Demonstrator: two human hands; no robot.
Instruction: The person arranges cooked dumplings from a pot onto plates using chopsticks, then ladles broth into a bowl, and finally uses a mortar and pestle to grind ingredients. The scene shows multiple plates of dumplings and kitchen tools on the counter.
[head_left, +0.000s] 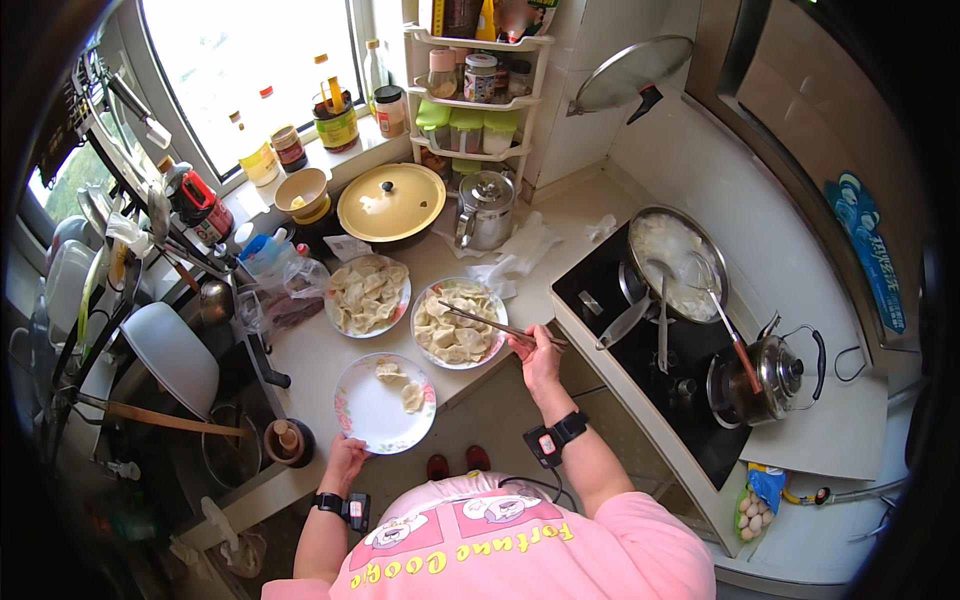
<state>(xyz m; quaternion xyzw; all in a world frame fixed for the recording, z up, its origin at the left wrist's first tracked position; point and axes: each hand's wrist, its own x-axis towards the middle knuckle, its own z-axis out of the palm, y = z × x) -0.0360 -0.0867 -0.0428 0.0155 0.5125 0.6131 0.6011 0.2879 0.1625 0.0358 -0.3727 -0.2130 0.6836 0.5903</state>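
Observation:
My right hand (537, 358) holds a pair of chopsticks (491, 322), their tips over the dumplings on a full plate (498, 349) at the counter's edge. With my left hand (346, 456) I grip the near rim of a white floral plate (375, 416), partly over the counter's edge. Two dumplings (412, 398) lie on this plate, apart from each other. Another plate (342, 328), heaped with dumplings, stands just behind, left of the full one. On the hob, a pan (636, 217) of whitish, steaming contents holds a ladle (663, 322) and a wire skimmer (721, 311).
A kettle (769, 375) stands on the black hob (637, 375). Behind the plates are a yellow lidded pot (390, 202), a steel pitcher (486, 214) and crumpled tissues (525, 251). Plastic bags (300, 277) lie at left, near the sink and a tilted white basin (171, 360).

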